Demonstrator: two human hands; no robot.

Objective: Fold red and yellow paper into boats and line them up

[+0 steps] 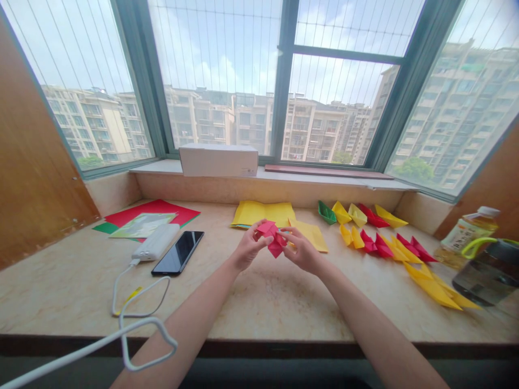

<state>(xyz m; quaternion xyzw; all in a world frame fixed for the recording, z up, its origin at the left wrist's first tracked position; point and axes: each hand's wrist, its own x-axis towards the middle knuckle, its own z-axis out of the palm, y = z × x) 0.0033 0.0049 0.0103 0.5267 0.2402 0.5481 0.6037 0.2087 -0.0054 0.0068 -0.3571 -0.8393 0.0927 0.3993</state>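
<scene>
1. Red folded paper [271,231] is held up between a person's two hands over a pale bench [279,308], while in the foreground a white cable [148,322] loops past the left forearm [194,319]; an arm catching that loop could tug whatever is plugged in
2. The left hand [248,248] pinches the paper's left side between thumb and fingers, and the right hand [302,249] has its grip on the right edge, fingertips gathered on the folds; how hard either presses cannot be told
3. The small piece could tear or take a stray crease if the hands pull unevenly, and a slipping pinch could let its layers spring open
4. At right, a yellow double-pointed piece [440,290] lies near a dark jug [486,270] with a green handle; a nudge to the jug could crush its thin points
5. At left, a black phone [178,253] lies beside a white power bank [157,241], where the cable ends
6. Beyond the right hand lies a loose yellow sheet [312,236], open to being creased by a stray knuckle, with a yellow paper stack [263,213] behind
7. Farther right stand folded boats in green, yellow and red, the green boat [326,213] at the row's left end
8. A white box [219,162] sits on the sill before the window
</scene>
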